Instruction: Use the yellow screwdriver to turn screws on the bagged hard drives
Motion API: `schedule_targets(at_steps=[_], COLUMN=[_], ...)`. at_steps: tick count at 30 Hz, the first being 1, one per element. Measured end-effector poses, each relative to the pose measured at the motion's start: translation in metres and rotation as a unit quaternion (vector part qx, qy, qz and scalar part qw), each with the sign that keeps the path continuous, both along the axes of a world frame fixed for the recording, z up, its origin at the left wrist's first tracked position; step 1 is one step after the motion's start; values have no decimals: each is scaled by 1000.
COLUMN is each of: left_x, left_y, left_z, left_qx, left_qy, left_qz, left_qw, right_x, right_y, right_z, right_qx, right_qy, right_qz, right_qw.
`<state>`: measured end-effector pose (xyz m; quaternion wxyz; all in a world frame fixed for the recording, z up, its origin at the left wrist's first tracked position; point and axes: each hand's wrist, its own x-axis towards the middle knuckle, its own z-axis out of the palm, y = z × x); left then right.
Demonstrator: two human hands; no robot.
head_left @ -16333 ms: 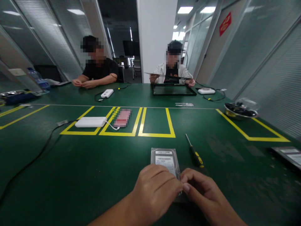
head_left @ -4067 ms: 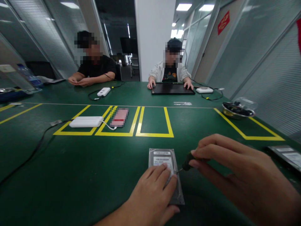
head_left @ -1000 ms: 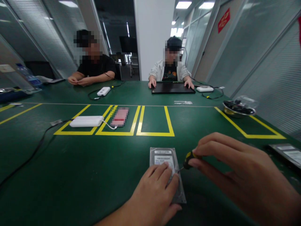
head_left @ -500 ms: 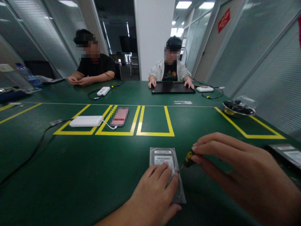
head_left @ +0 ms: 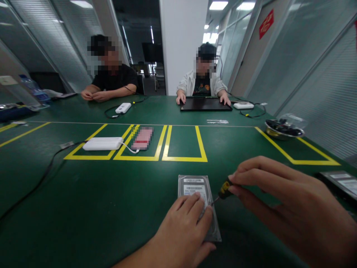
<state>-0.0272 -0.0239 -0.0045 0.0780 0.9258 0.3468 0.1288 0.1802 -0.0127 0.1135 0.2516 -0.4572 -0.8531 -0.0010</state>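
Note:
A silver hard drive (head_left: 193, 186) with a white label lies flat on the green table (head_left: 111, 193) in front of me. My left hand (head_left: 182, 227) rests on its near half, fingers stretched flat and pressing it down. My right hand (head_left: 281, 201) pinches a small screwdriver (head_left: 224, 190) with a yellow and black handle; its tip touches the drive's right edge beside my left fingertips.
Yellow tape boxes (head_left: 184, 147) mark the table; one holds a white power bank (head_left: 102, 143) with a cable. A metal bowl (head_left: 283, 129) sits far right, another drive (head_left: 338, 180) at the right edge. Two people sit opposite, one with hands on a black panel (head_left: 205, 105).
Since the oldest frame my right hand has taken the screwdriver from the table and set it to the drive's right edge. Over the last second both hands have stayed almost still.

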Motion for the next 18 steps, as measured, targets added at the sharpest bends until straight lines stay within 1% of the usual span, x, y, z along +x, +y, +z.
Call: schedule_targets(at_steps=[9, 12, 18], left_x=[0, 0, 1], left_y=[0, 0, 0], left_z=[1, 0, -1], left_qx=[-4, -6, -4], left_qy=[-1, -1, -1], left_qz=[-1, -4, 0], left_qw=[1000, 1000, 1000], right_x=[2, 1, 1], right_y=[-1, -1, 1], right_z=[1, 1, -2], right_qx=[-1, 11, 3], right_qy=[19, 21, 14], right_qz=[20, 20, 15], right_qw=[1000, 1000, 1000])
